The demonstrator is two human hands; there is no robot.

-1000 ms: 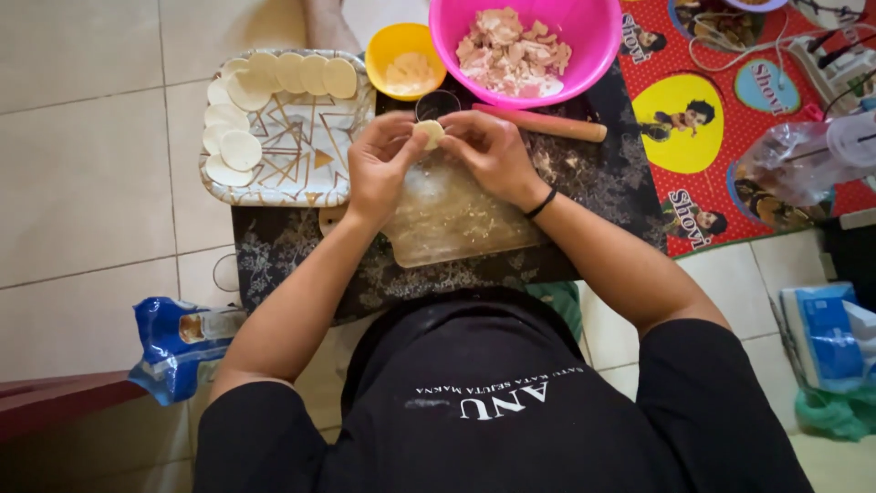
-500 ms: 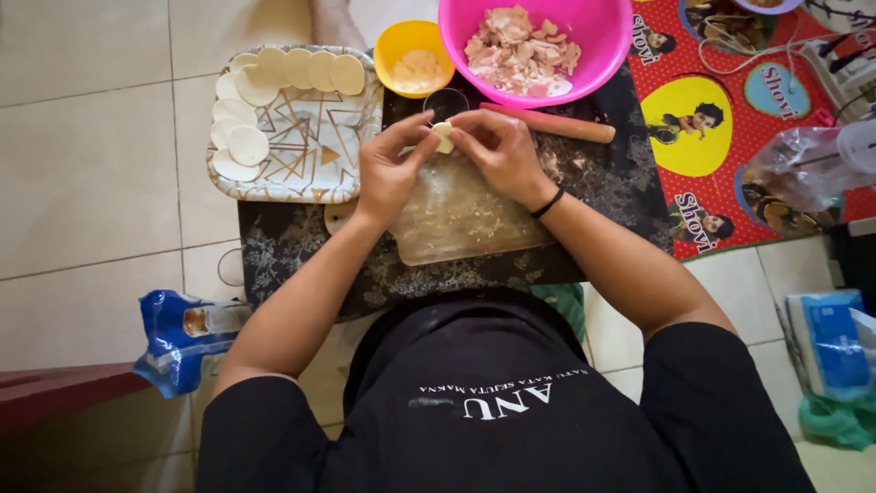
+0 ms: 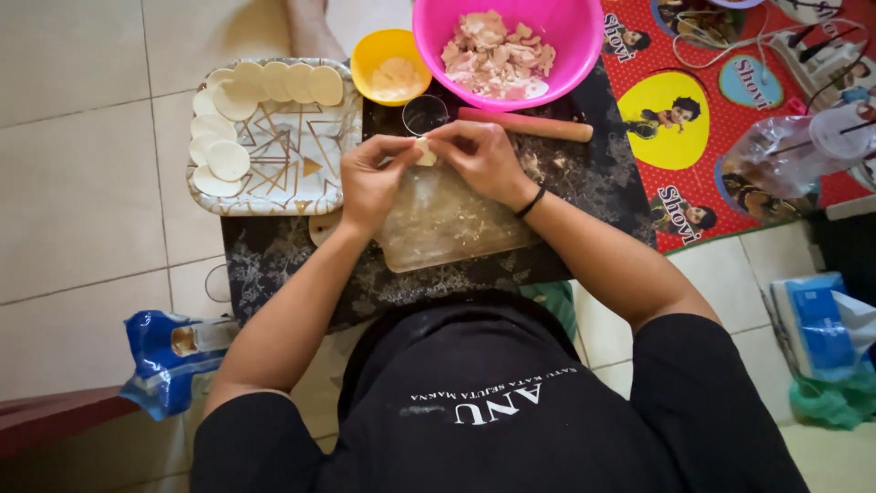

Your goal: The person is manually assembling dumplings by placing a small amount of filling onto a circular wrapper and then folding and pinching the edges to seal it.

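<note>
Both my hands pinch one small pale dumpling between their fingertips, above a floury clear cutting board. My left hand holds its left side and my right hand, with a black band at the wrist, holds its right side. Just behind the hands stands a pink bowl of chopped pale filling, with a small yellow bowl to its left. A wooden rolling pin lies in front of the pink bowl.
A patterned tray with several round dough wrappers along its rim sits at the left. A small clear glass stands near the yellow bowl. A blue bag lies on the floor tiles, tissue packs at right, a red mat beyond.
My hands stay together on the dumpling, with the fingers shifting slightly as they pinch it. The view has drifted a little.
</note>
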